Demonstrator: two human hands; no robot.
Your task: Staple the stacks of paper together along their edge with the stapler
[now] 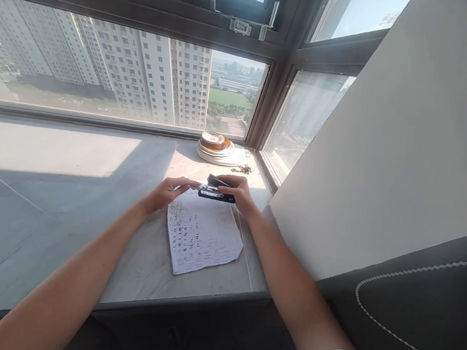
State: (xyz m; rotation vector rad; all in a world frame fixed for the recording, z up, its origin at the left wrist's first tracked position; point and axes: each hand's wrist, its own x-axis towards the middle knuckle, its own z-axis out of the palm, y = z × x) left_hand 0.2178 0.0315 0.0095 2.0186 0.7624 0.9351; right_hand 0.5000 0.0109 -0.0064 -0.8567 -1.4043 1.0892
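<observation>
A black stapler (216, 196) is held above the paper by my right hand (240, 193), its top arm swung up from its base. Fingers of that hand wrap around its right end and reach between the two arms. From the other side, my left hand (168, 192) pinches a small grey metal piece (195, 187) at the stapler's left end. Whether that piece is part of the stapler or a strip of staples, I cannot tell. Underneath lie sheets of white paper (207, 243) with handwriting and printed lines; their upper edge is partly covered by the hands and stapler.
Stacked plates and a round amber dish (215, 147) stand near the window corner, with a small dark tangled bunch (244, 169) before them. The stone sill (70, 210) ends at a dark front edge. A white wall (404, 141) slants along the right, beside a beaded cord (372, 317).
</observation>
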